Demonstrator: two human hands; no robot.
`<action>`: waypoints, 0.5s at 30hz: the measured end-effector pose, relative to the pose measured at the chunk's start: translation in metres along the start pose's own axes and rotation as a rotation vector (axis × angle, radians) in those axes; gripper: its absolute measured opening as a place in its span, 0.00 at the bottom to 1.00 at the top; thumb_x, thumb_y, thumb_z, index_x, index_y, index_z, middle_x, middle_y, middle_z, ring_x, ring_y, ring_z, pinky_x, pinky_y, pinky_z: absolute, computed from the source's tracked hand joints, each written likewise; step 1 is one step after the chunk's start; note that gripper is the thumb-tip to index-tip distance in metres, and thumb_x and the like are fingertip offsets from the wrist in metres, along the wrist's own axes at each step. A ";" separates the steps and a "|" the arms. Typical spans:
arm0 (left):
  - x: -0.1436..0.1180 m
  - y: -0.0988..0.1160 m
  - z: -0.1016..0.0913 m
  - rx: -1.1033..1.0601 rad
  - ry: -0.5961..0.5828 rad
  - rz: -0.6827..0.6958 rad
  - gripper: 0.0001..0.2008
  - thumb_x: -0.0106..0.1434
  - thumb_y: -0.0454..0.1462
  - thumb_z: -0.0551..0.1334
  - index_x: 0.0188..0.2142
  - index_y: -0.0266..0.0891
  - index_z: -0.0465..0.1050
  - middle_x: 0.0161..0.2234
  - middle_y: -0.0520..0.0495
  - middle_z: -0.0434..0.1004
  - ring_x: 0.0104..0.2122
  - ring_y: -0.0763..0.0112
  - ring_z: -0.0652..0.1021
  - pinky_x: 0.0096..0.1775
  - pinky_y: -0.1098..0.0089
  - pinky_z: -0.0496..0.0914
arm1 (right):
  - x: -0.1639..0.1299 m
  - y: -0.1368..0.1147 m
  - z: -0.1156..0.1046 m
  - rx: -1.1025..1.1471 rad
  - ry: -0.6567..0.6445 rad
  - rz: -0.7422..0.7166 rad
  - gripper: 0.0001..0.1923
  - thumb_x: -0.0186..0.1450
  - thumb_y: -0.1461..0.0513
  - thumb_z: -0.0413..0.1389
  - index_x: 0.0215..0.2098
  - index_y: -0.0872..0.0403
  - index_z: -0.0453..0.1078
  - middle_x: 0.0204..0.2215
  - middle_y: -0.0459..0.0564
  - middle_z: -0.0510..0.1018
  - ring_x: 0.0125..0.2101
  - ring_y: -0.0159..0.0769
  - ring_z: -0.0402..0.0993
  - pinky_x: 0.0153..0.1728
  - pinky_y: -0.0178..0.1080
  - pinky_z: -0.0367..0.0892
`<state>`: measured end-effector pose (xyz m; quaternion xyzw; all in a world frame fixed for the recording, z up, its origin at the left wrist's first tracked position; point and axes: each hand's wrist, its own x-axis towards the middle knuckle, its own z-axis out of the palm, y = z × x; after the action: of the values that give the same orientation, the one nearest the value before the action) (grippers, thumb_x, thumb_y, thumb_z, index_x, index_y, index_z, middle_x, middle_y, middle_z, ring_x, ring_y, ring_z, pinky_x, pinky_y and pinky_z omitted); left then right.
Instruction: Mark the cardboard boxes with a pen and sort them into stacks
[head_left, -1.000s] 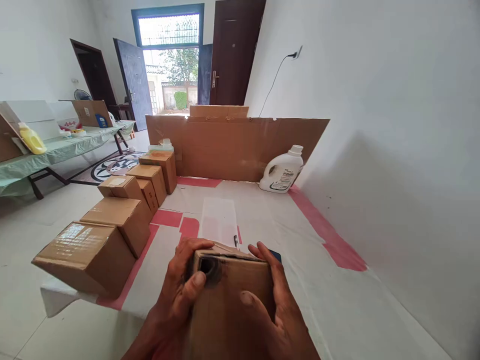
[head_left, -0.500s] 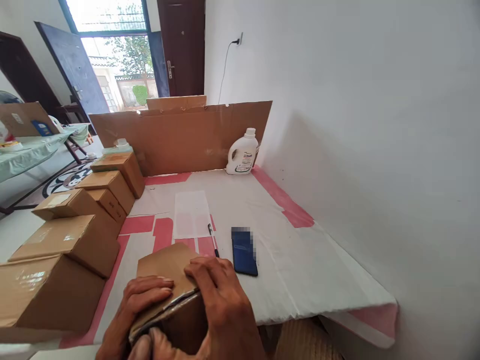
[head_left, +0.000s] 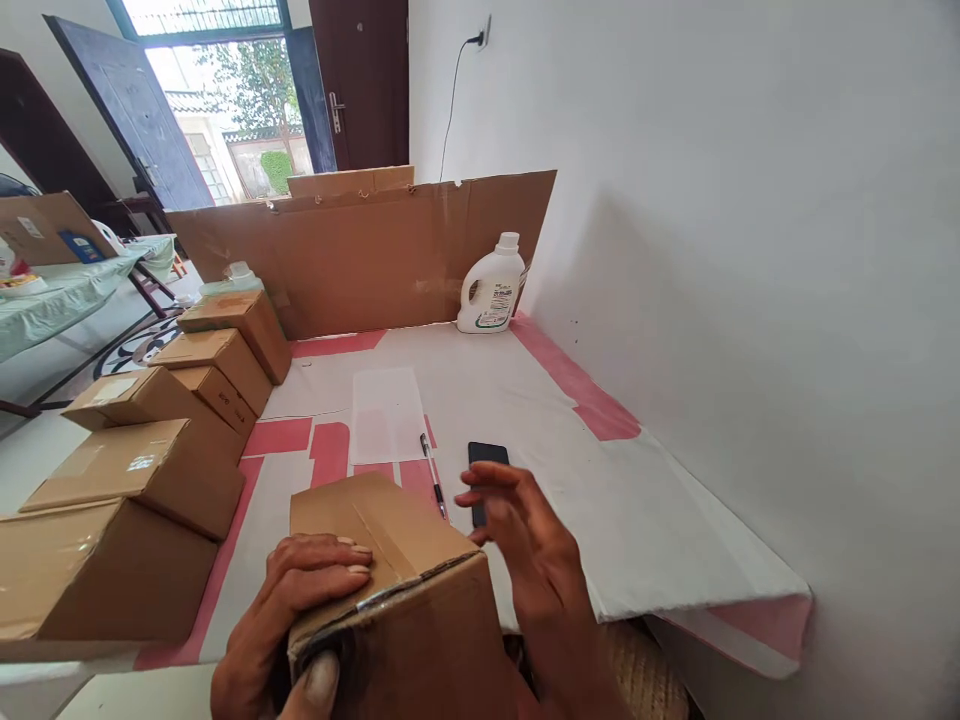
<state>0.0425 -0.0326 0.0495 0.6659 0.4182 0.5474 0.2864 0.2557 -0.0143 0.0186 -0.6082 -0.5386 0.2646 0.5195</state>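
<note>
A brown cardboard box [head_left: 431, 635] is tilted at the near edge of the table, with a taped seam along its upper edge. My left hand [head_left: 281, 610] grips its left end, fingers flat on the top and thumb against the near side. Beside that thumb is a dark patch I cannot make out. My right hand [head_left: 536, 560] is off the box, just to its right, with fingers bent and apart and nothing visible in them. It partly covers a dark phone [head_left: 489, 453] lying on the table. A pen [head_left: 433, 475] lies between the box and the phone.
Several cardboard boxes [head_left: 112, 465] line the table's left side. A white jug [head_left: 491, 295] stands before an upright cardboard sheet [head_left: 360, 265] at the back. A pale rectangular sheet [head_left: 386, 415] lies on the table cover [head_left: 652, 540]. The white wall [head_left: 787, 300] borders the right side.
My right hand has let go of the box and moved right, over the phone. The box shows more of its near side, and my left hand still holds it. The view has shifted slightly.
</note>
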 end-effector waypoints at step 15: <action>0.022 -0.030 -0.005 -0.121 -0.080 -0.021 0.24 0.64 0.59 0.62 0.47 0.46 0.81 0.48 0.42 0.80 0.53 0.47 0.76 0.55 0.54 0.69 | 0.075 0.099 0.061 -0.403 -0.223 0.365 0.18 0.68 0.64 0.61 0.21 0.50 0.65 0.22 0.49 0.79 0.28 0.40 0.80 0.30 0.39 0.70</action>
<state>0.0318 0.0009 0.0359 0.6644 0.3796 0.5414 0.3484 0.2609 0.0882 -0.0743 -0.7531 -0.5160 0.3065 0.2697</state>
